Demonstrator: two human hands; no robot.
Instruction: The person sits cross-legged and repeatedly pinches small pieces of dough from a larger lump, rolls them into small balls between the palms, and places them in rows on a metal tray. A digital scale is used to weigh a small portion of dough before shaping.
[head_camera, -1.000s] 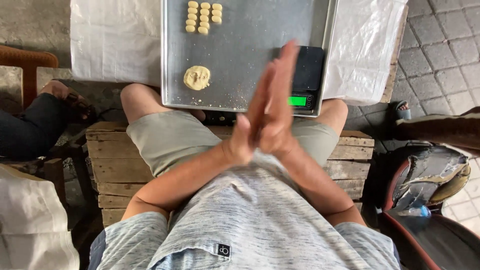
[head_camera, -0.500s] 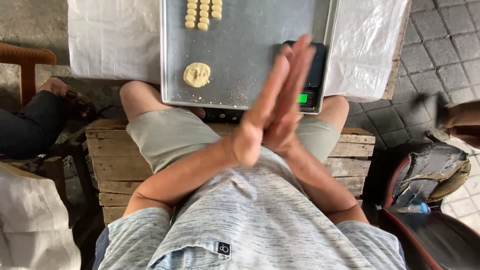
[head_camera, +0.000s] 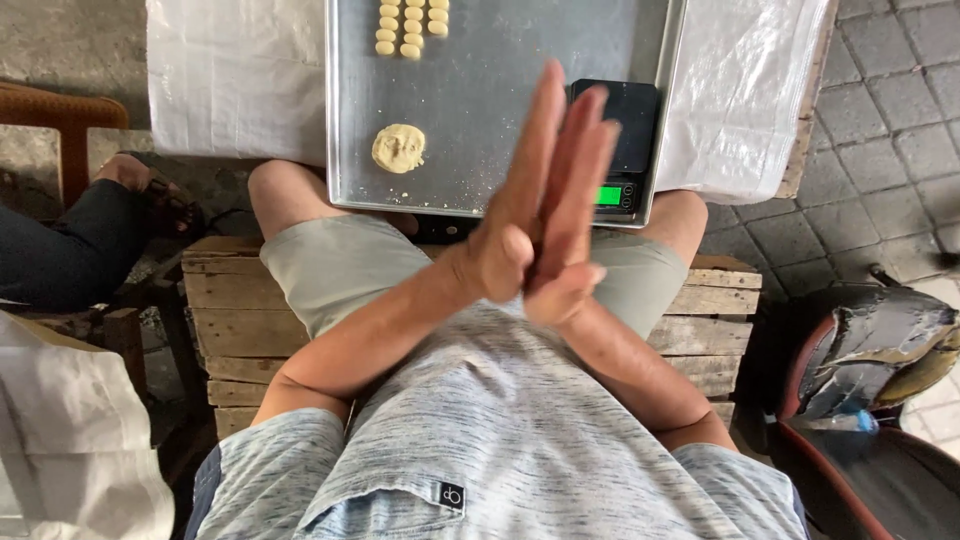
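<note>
While the left hand and right hand are pressed flat together, palm to palm with fingers straight, whatever may lie between them is hidden. Beyond them, a metal tray holds a flattened dough disc near its front edge; rows of small dough pieces are cut off by the top border. A black scale is partly covered by the fingers.

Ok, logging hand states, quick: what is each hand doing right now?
Left hand: flat, fingers straight, pressed palm to palm against the right; anything between is hidden.
Right hand: flat, pressed against the left.
</note>
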